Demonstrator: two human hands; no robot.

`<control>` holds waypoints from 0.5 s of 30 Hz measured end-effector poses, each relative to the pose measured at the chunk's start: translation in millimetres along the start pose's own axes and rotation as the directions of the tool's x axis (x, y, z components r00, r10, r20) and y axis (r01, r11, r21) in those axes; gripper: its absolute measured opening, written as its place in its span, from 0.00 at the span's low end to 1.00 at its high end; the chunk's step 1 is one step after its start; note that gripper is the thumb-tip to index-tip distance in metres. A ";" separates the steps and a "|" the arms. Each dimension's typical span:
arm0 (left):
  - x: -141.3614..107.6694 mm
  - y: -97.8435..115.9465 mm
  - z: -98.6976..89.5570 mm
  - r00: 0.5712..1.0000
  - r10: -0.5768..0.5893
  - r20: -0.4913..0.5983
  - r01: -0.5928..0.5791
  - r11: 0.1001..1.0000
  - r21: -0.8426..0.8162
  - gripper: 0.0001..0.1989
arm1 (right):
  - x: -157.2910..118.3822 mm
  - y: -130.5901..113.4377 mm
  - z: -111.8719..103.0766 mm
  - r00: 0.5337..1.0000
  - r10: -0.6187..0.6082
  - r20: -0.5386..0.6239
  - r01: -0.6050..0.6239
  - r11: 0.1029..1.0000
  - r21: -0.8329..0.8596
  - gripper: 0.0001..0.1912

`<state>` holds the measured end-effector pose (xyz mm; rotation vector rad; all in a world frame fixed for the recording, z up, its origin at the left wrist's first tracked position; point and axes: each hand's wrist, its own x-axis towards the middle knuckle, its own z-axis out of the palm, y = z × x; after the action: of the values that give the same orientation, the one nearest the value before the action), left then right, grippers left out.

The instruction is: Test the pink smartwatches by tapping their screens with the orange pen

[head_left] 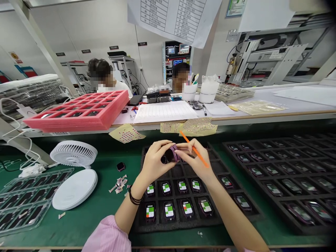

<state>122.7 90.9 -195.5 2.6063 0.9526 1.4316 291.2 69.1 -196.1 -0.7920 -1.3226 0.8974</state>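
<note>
My left hand (154, 159) is closed around a purple-framed smartwatch case (172, 153), held up with its dark face turned left. At the watch's right side, the thumb and fingertips of my right hand (197, 163) press against it. A thin orange stick (187, 140) lies across that same hand, gripped by the fingers; its exact kind is unclear. Below both hands is a black foam tray (181, 226), with lit watches (169, 210) showing green and white screens in its front pockets. Its rear pockets are partly hidden by my hands.
Another black foam tray (278, 217) of watches lies right. On the left are a white fan (75, 189), clear plastic trays (26, 201), a loose watch (120, 166) and small strips (119, 184). A pink foam tray (105, 120) sits on the shelf; two people are beyond.
</note>
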 end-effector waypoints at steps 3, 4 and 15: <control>-1.3 0.3 2.9 1.000 -0.005 0.006 0.005 1.000 0.005 0.22 | 3.2 6.0 3.7 0.988 0.101 0.116 -0.102 0.995 0.005 0.24; -1.6 0.6 3.5 1.000 -0.006 0.009 0.006 1.000 0.001 0.22 | 4.2 6.5 3.7 0.982 0.126 0.138 -0.131 0.991 0.023 0.24; 0.7 7.0 -4.1 0.998 -0.067 -0.011 0.065 0.990 -0.129 0.28 | 7.4 0.1 -2.6 0.966 0.230 0.119 -0.253 0.936 0.247 0.25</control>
<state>123.3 84.5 -190.5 2.4532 0.9060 1.4477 293.9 75.8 -193.1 -0.7240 -1.1671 1.2874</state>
